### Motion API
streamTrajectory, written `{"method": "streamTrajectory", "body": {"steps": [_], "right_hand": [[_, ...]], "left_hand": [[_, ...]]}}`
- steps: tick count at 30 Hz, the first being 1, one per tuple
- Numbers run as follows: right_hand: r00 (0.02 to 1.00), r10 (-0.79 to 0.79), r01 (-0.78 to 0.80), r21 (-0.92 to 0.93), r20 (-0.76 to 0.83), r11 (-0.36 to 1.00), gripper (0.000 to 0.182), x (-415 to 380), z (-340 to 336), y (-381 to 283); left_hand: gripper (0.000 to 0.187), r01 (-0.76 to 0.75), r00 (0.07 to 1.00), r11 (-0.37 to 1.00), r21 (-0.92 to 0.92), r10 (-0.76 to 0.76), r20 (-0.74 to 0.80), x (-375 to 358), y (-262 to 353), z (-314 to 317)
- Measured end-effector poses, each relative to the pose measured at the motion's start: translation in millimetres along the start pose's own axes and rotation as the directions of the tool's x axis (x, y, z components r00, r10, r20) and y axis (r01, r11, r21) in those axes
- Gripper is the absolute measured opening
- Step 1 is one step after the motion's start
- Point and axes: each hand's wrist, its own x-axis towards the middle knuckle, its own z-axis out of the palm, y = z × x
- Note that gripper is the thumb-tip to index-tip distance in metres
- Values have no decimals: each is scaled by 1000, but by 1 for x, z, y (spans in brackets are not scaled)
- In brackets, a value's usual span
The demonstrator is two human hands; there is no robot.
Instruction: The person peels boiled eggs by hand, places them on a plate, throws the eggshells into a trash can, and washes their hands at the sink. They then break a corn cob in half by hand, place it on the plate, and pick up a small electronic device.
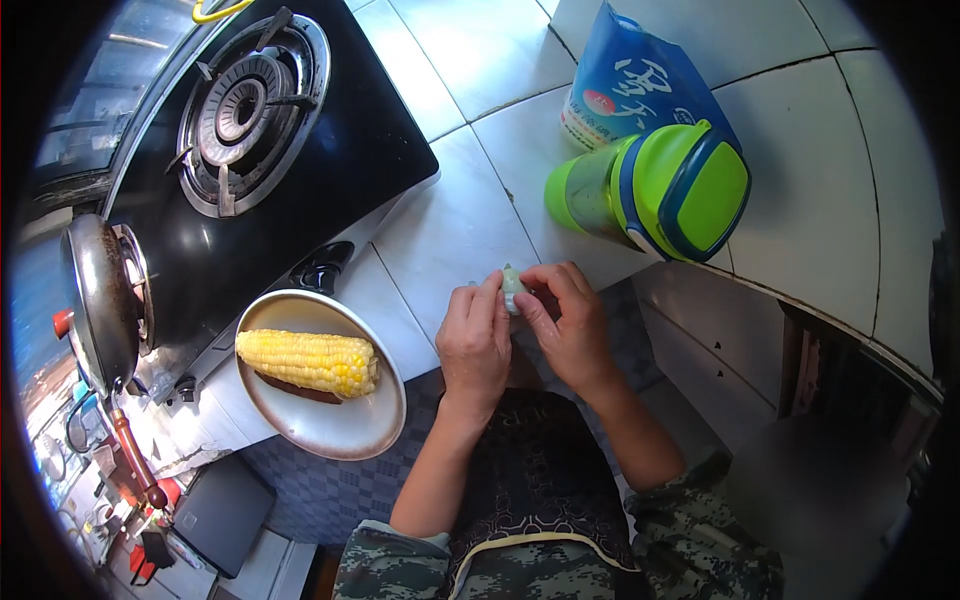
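Over the front edge of the tiled counter, my left hand point(475, 340) and my right hand point(567, 318) meet with fingers closed. Between their fingertips is a small pale green and whitish piece point(513, 289), too small for me to tell its kind. Both thumbs and forefingers pinch it from either side. To the left of my hands, a yellow corn cob point(308, 362) lies on a white oval plate point(370, 425) with a brownish rim. The plate sits at the counter's edge.
A black gas stove point(340, 130) occupies the back left, with a pan point(100, 305) on its near burner. A green-lidded container point(650, 190) stands right of my hands, before a blue printed bag point(645, 75). White tiles point(450, 240) cover the counter.
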Motion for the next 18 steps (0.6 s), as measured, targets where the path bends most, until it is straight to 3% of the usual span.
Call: {"method": "streamTrajectory", "body": {"steps": [8, 10, 16, 18], "right_hand": [[998, 57, -57, 72, 3, 996, 18, -1, 3, -1], [997, 82, -83, 91, 9, 992, 18, 0, 3, -2], [995, 99, -100, 92, 18, 991, 20, -1, -1, 4], [989, 140, -143, 86, 39, 986, 31, -3, -3, 1]], "left_hand": [[28, -86, 996, 995, 45, 86, 8, 1, -7, 0], [20, -97, 995, 994, 48, 98, -20, 2, -6, 0], [16, -46, 998, 998, -30, 45, -35, 4, -9, 0], [15, -19, 999, 998, -59, 17, -37, 4, -7, 0]]}}
